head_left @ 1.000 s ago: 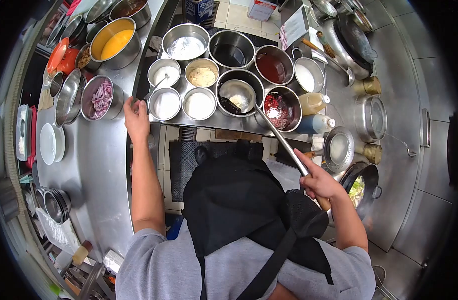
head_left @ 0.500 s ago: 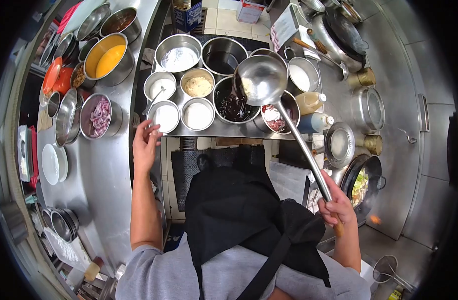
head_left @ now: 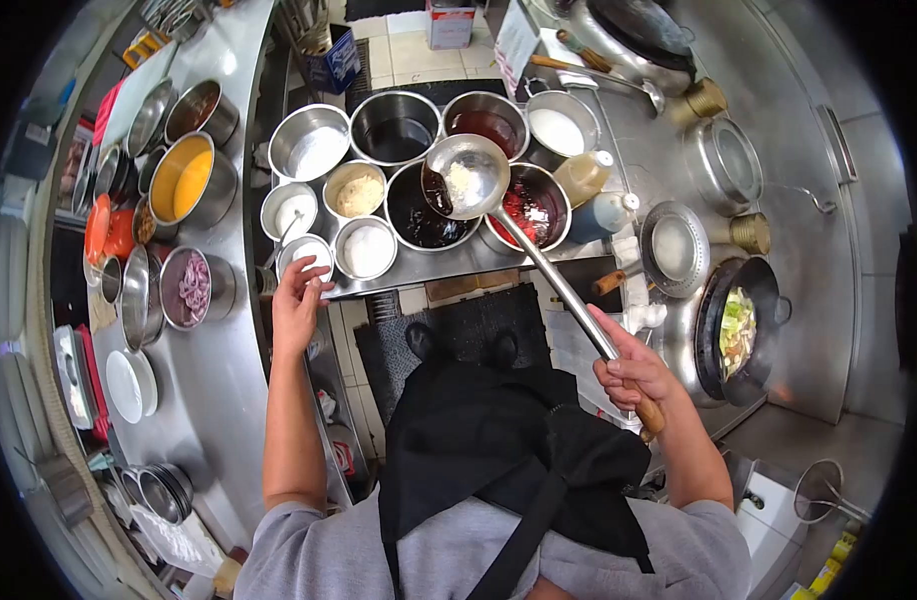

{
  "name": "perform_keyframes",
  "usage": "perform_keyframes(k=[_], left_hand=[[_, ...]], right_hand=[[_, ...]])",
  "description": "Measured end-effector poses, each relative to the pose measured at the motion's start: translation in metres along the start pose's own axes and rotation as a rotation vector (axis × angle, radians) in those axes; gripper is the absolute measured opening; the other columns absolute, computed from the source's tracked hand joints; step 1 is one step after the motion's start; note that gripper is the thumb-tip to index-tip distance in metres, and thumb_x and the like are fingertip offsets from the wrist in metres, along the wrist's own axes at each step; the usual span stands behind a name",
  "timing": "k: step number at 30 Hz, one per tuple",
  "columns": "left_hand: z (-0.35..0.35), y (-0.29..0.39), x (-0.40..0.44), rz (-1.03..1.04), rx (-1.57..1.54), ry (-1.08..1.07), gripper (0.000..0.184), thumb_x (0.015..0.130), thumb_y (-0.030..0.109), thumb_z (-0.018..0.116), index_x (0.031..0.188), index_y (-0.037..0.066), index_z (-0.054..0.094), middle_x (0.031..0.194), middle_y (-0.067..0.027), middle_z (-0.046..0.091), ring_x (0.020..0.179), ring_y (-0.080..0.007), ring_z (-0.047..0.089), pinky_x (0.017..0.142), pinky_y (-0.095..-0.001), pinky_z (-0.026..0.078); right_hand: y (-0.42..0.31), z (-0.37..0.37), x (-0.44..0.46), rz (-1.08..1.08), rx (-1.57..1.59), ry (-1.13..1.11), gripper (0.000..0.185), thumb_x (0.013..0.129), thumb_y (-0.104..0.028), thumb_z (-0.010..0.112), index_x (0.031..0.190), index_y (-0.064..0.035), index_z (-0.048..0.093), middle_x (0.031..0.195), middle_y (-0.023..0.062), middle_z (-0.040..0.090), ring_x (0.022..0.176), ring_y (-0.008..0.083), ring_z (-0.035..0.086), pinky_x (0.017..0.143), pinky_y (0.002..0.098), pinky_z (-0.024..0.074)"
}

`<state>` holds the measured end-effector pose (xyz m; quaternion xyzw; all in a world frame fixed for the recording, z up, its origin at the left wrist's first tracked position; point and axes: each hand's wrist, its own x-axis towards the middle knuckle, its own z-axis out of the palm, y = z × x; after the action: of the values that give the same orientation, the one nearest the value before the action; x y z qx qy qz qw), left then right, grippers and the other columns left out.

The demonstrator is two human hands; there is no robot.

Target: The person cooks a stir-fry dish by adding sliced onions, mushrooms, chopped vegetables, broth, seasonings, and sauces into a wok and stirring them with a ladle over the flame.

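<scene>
My right hand [head_left: 634, 372] is wrapped around the wooden-ended handle of a large metal ladle [head_left: 557, 283]. In the ladle's bowl lie pale minced bits and some dark sauce. That bowl hangs over the pot of dark sauce [head_left: 434, 228] and the neighbouring pot of red liquid [head_left: 532, 207]. My left hand [head_left: 299, 305] has its fingers apart and holds nothing, at the near rim of a small pot of white seasoning [head_left: 309, 254]; I cannot tell whether it touches. Close by are another white-filled pot [head_left: 367, 249] and a pot of pale minced stuff [head_left: 359, 194].
On the right, a wok [head_left: 764, 345] holds chopped vegetables, beside a perforated metal dish [head_left: 676, 250]. Two plastic bottles [head_left: 601, 215] stand right of the pots. The left counter [head_left: 214, 375] carries a pot of sliced onion [head_left: 192, 290] and a pot of orange liquid [head_left: 184, 185].
The ladle bowl has dropped lower and shifted left, with its pale contents now plainly visible. My right hand has moved slightly left and up. The camera view has shifted; my left hand remains by the small pots.
</scene>
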<state>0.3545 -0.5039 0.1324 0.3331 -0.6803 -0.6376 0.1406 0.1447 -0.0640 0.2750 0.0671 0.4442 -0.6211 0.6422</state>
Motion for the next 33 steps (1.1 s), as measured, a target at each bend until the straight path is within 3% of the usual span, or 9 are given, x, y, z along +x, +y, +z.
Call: perform_keyframes(k=[10, 14, 17, 21, 22, 24, 29, 31, 33], left_hand=[[0.077, -0.065, -0.030, -0.162, 0.193, -0.177, 0.031, 0.097, 0.015, 0.055, 0.126, 0.005, 0.050, 0.106, -0.0085, 0.067, 0.081, -0.0128, 0.064, 0.059, -0.0235, 0.048], [0.125, -0.108, -0.046, -0.185, 0.228, -0.366, 0.032, 0.095, 0.018, 0.058, 0.125, 0.007, 0.050, 0.101, -0.0079, 0.067, 0.075, -0.0136, 0.064, 0.053, -0.0255, 0.048], [0.183, -0.101, -0.065, -0.213, 0.219, -0.461, 0.030, 0.096, 0.015, 0.056, 0.124, 0.007, 0.049, 0.101, -0.0098, 0.066, 0.076, -0.0142, 0.063, 0.055, -0.0261, 0.049], [0.260, -0.086, -0.072, -0.256, 0.300, -0.578, 0.031, 0.096, 0.009, 0.054, 0.127, 0.006, 0.048, 0.107, -0.0112, 0.065, 0.076, -0.0140, 0.062, 0.056, -0.0257, 0.050], [0.277, -0.085, -0.070, -0.210, 0.315, -0.617, 0.031, 0.096, 0.005, 0.052, 0.126, 0.006, 0.049, 0.109, -0.0119, 0.064, 0.076, -0.0143, 0.061, 0.057, -0.0249, 0.050], [0.312, -0.070, -0.079, -0.184, 0.303, -0.661, 0.031, 0.095, 0.004, 0.051, 0.126, 0.005, 0.050, 0.109, -0.0120, 0.064, 0.078, -0.0148, 0.062, 0.058, -0.0248, 0.050], [0.377, -0.041, -0.085, -0.105, 0.396, -0.819, 0.032, 0.094, 0.001, 0.050, 0.126, 0.004, 0.049, 0.111, -0.0118, 0.063, 0.084, -0.0174, 0.065, 0.063, -0.0277, 0.052], [0.399, -0.035, -0.088, -0.101, 0.371, -0.812, 0.030, 0.094, 0.003, 0.050, 0.124, 0.005, 0.051, 0.111, -0.0116, 0.066, 0.084, -0.0165, 0.066, 0.061, -0.0265, 0.052], [0.419, -0.027, -0.087, -0.055, 0.441, -0.885, 0.030, 0.094, 0.003, 0.050, 0.124, 0.006, 0.052, 0.111, -0.0112, 0.066, 0.085, -0.0165, 0.067, 0.061, -0.0268, 0.052]], right_hand=[[0.078, -0.077, -0.166, -0.585, 0.319, -0.061, 0.087, 0.092, -0.004, 0.056, 0.156, -0.0258, 0.001, 0.068, 0.0079, 0.041, 0.037, 0.0078, 0.038, 0.032, 0.0221, 0.0305], [0.134, -0.133, -0.250, -0.843, 0.338, 0.149, 0.088, 0.090, -0.007, 0.058, 0.156, -0.0279, 0.004, 0.067, 0.0064, 0.041, 0.037, 0.0072, 0.036, 0.032, 0.0228, 0.0267], [0.154, -0.191, -0.305, -0.875, 0.271, 0.464, 0.086, 0.091, -0.008, 0.059, 0.156, -0.0283, 0.006, 0.070, 0.0046, 0.046, 0.042, 0.0084, 0.040, 0.036, 0.0231, 0.0326], [0.146, -0.272, -0.333, -0.671, 0.181, 1.064, 0.083, 0.087, -0.001, 0.051, 0.156, -0.0226, 0.010, 0.073, 0.0062, 0.051, 0.047, 0.0112, 0.046, 0.043, 0.0303, 0.0417], [0.151, -0.288, -0.329, -0.679, 0.191, 1.065, 0.083, 0.087, -0.001, 0.051, 0.156, -0.0226, 0.010, 0.073, 0.0062, 0.051, 0.047, 0.0112, 0.046, 0.043, 0.0303, 0.0417], [0.152, -0.311, -0.325, -0.507, -0.170, 1.454, 0.083, 0.085, 0.001, 0.047, 0.156, -0.0165, 0.007, 0.074, 0.0072, 0.052, 0.049, 0.0130, 0.048, 0.045, 0.0332, 0.0444], [0.165, -0.291, -0.337, -0.473, -0.046, 1.260, 0.083, 0.086, 0.001, 0.047, 0.156, -0.0163, 0.007, 0.075, 0.0078, 0.053, 0.048, 0.0133, 0.047, 0.046, 0.0319, 0.0436], [0.174, -0.293, -0.346, -0.645, 0.330, 0.839, 0.082, 0.088, 0.002, 0.049, 0.156, -0.0227, 0.009, 0.068, 0.0028, 0.047, 0.048, 0.0106, 0.045, 0.043, 0.0278, 0.0402], [0.177, -0.317, -0.353, -0.677, 0.406, 0.724, 0.081, 0.089, 0.001, 0.049, 0.156, -0.0252, 0.010, 0.069, 0.0028, 0.047, 0.048, 0.0099, 0.044, 0.043, 0.0266, 0.0394]])
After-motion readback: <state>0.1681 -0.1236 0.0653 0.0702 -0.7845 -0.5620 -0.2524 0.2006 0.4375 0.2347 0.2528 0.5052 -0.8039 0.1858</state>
